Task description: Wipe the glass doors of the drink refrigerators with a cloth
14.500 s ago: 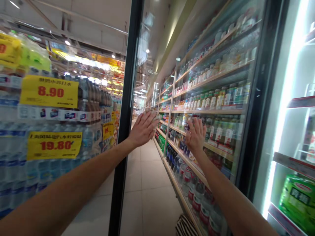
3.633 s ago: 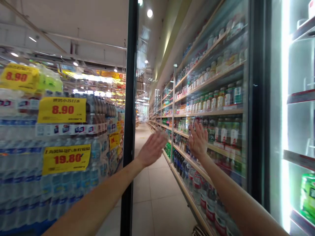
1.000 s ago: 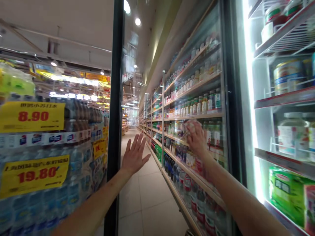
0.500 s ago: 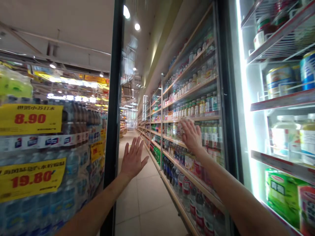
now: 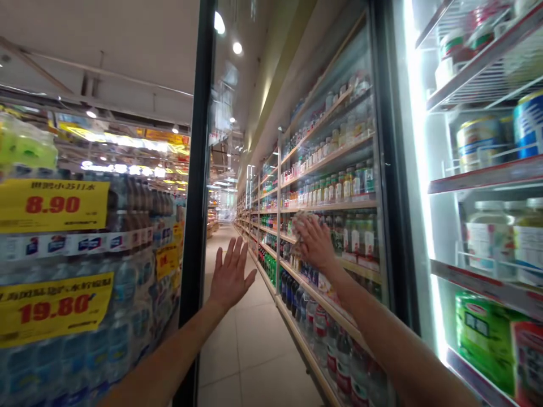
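An open glass cooler door [image 5: 271,73] with a black frame stands right in front of me. My left hand [image 5: 231,274] lies on the glass near the door's left edge, fingers stretched out and nothing in it. Under the fingers of my right hand [image 5: 317,244] is a pale, crumpled cloth [image 5: 300,223], pressed against the glass around the middle of the pane. Part of the cloth is covered by the fingers, and its edges are blurred. Bottles on shelves show through the pane behind both hands.
To the right is the lit cooler, its wire shelves [image 5: 483,277] holding bottles, cans and a green package [image 5: 487,333]. Stacked packs of bottled water [image 5: 59,353] with yellow price signs [image 5: 55,203] stand at left. A tiled floor [image 5: 254,345] runs along the aisle.
My right hand has slid left and slightly down across the glass with the cloth. My left hand stays in nearly the same place, and the door has hardly moved.
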Demonstrator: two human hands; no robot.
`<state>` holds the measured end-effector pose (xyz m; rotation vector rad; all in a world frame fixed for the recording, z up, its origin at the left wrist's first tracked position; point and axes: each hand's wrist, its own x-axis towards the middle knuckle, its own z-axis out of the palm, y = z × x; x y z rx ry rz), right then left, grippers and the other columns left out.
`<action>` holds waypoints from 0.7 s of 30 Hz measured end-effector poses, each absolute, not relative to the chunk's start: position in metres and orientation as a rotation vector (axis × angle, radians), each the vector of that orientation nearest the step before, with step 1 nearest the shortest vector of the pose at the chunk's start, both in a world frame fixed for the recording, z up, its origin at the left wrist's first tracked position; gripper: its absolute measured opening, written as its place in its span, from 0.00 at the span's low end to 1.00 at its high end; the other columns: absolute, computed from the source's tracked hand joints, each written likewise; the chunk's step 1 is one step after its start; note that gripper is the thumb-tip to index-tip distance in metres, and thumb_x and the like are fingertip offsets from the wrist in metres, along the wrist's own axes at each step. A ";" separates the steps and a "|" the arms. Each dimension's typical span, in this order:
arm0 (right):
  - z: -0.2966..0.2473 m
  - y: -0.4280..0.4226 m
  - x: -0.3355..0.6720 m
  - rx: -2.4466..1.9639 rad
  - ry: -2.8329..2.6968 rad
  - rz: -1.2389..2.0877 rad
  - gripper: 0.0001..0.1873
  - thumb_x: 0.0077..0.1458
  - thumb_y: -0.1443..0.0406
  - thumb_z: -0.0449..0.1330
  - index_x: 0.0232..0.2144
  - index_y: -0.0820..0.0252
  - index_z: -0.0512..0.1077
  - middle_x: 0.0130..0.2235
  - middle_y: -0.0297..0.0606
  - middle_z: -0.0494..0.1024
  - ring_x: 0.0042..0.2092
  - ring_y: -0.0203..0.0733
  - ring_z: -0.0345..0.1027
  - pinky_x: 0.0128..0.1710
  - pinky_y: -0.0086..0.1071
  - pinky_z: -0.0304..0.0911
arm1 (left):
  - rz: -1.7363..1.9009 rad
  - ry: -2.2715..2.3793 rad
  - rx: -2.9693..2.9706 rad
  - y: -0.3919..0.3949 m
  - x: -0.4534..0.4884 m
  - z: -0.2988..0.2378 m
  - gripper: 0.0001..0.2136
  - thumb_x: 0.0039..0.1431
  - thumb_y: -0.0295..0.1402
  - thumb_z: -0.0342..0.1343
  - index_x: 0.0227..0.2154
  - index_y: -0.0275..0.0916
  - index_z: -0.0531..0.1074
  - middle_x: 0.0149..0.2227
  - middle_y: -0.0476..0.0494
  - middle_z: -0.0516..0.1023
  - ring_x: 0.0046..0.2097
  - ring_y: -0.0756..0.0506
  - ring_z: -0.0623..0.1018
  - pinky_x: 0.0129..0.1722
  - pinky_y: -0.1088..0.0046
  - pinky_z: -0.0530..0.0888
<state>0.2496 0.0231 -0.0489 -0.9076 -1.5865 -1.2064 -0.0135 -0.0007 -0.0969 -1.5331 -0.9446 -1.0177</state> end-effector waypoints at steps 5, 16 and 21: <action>-0.045 0.029 0.298 -1.171 -1.067 -0.907 0.29 0.55 0.65 0.46 0.60 0.61 0.53 0.60 0.51 0.57 0.61 0.55 0.48 0.54 0.55 0.49 | -1.039 -0.987 -1.562 -0.001 -0.011 -0.099 0.33 0.57 0.43 0.48 0.61 0.34 0.47 0.62 0.34 0.54 0.64 0.39 0.50 0.62 0.54 0.45; -0.069 0.023 0.299 -1.131 -1.295 -1.027 0.27 0.55 0.65 0.46 0.57 0.59 0.57 0.59 0.48 0.59 0.61 0.51 0.48 0.55 0.52 0.49 | -1.021 -1.066 -1.527 -0.007 -0.004 -0.105 0.30 0.58 0.38 0.45 0.61 0.34 0.46 0.62 0.34 0.54 0.65 0.40 0.49 0.61 0.52 0.46; -0.078 0.025 0.309 -1.234 -1.010 -0.908 0.28 0.54 0.64 0.46 0.58 0.63 0.55 0.58 0.53 0.58 0.57 0.56 0.53 0.49 0.52 0.55 | -1.026 -1.099 -1.520 -0.007 0.000 -0.108 0.29 0.58 0.36 0.45 0.61 0.35 0.47 0.62 0.34 0.52 0.65 0.39 0.49 0.61 0.50 0.47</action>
